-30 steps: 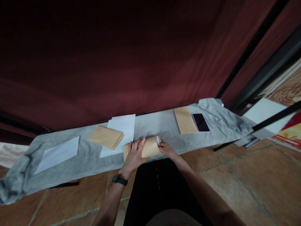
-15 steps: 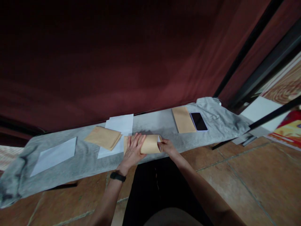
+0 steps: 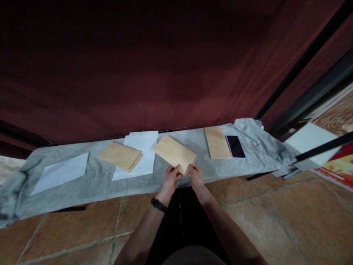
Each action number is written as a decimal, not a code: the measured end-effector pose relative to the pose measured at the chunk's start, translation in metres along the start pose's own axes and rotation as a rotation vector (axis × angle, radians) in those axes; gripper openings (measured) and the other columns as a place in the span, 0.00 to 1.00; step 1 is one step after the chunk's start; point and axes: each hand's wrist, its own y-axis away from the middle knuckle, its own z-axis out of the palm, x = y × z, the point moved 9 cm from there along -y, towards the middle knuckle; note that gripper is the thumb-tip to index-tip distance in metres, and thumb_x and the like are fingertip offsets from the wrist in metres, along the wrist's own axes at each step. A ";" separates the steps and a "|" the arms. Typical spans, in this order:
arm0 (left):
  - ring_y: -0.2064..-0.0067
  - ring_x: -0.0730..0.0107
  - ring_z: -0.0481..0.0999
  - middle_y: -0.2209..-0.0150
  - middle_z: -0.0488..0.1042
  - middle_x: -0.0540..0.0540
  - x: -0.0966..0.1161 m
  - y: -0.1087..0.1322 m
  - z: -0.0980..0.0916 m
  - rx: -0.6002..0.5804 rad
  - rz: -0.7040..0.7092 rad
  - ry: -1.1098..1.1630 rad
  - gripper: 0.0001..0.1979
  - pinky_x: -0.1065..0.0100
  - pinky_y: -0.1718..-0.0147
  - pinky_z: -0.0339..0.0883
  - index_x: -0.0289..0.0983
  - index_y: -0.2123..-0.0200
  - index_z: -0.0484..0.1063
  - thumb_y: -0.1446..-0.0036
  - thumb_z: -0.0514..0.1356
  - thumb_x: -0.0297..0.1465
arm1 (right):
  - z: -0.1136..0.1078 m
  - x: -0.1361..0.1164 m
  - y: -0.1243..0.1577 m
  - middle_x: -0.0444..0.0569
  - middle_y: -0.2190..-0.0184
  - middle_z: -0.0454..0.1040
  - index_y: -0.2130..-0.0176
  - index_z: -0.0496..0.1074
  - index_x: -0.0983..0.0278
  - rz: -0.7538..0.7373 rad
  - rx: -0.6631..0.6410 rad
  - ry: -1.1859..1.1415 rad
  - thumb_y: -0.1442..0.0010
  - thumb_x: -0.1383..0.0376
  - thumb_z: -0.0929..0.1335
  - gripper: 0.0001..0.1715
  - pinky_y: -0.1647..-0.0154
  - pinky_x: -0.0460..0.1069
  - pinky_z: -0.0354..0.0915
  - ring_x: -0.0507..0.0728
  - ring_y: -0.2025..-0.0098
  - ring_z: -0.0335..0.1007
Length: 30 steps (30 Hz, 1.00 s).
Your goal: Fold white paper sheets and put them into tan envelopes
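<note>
A brown paper envelope [image 3: 174,151] with a red printed mark at its far left corner is held tilted above the cloth's front edge. My left hand [image 3: 171,179] is closed on its near edge, thumb on top. At the envelope's right end my right hand [image 3: 195,176] pinches the edge by the opening, where a bit of white shows. To the left, a small stack of brown envelopes [image 3: 120,156] lies partly over white paper sheets [image 3: 147,147]. Another brown envelope [image 3: 217,143] lies flat to the right.
A grey cloth [image 3: 93,184] covers the long narrow table. A phone [image 3: 236,147] lies beside the right envelope, and a white sheet [image 3: 62,172] rests at the far left. Behind hangs a dark red curtain [image 3: 165,84]. A black pole [image 3: 303,62] stands on the right.
My left hand has moved from pressing flat on the envelope to gripping its near edge. The envelope, curved before, is now flatter, turned and raised at an angle.
</note>
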 end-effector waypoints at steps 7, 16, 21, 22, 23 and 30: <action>0.62 0.62 0.81 0.61 0.81 0.43 0.019 -0.016 -0.003 -0.071 0.019 -0.183 0.17 0.68 0.70 0.74 0.37 0.60 0.75 0.55 0.68 0.33 | -0.041 0.001 0.002 0.54 0.56 0.79 0.51 0.73 0.63 -0.020 0.109 0.038 0.42 0.57 0.64 0.22 0.54 0.53 0.73 0.60 0.55 0.75; 0.66 0.61 0.80 0.70 0.78 0.48 0.037 -0.045 -0.041 0.047 0.030 -0.547 0.17 0.66 0.68 0.72 0.39 0.57 0.70 0.52 0.66 0.27 | -0.022 -0.039 0.000 0.49 0.39 0.74 0.41 0.73 0.57 -0.583 -0.205 0.667 0.33 0.67 0.61 0.25 0.30 0.60 0.59 0.58 0.35 0.66; 0.46 0.50 0.76 0.54 0.77 0.38 0.068 -0.038 -0.034 0.207 0.400 -1.010 0.19 0.53 0.46 0.68 0.36 0.47 0.71 0.43 0.61 0.28 | -0.004 -0.033 0.004 0.50 0.37 0.72 0.40 0.72 0.58 -0.681 -0.296 0.864 0.31 0.68 0.61 0.24 0.28 0.62 0.56 0.59 0.35 0.66; 0.42 0.50 0.73 0.48 0.75 0.35 0.075 -0.035 -0.021 0.200 0.537 -1.131 0.20 0.51 0.42 0.65 0.36 0.44 0.70 0.40 0.58 0.30 | -0.004 -0.032 0.004 0.50 0.37 0.72 0.39 0.72 0.58 -0.686 -0.286 0.872 0.31 0.69 0.61 0.24 0.28 0.62 0.56 0.59 0.35 0.66; 0.38 0.50 0.69 0.42 0.72 0.34 0.077 -0.035 -0.006 0.159 0.651 -1.218 0.21 0.50 0.39 0.62 0.35 0.41 0.68 0.37 0.55 0.31 | -0.005 -0.032 0.004 0.50 0.37 0.72 0.39 0.72 0.58 -0.689 -0.279 0.876 0.31 0.69 0.61 0.24 0.28 0.63 0.57 0.59 0.35 0.67; 0.26 0.51 0.49 0.28 0.56 0.36 0.073 -0.101 0.056 -0.095 0.795 -1.444 0.29 0.48 0.29 0.42 0.33 0.30 0.57 0.30 0.49 0.37 | -0.006 -0.030 0.005 0.53 0.39 0.73 0.40 0.72 0.59 -0.703 -0.278 0.865 0.31 0.68 0.62 0.23 0.29 0.64 0.58 0.61 0.36 0.68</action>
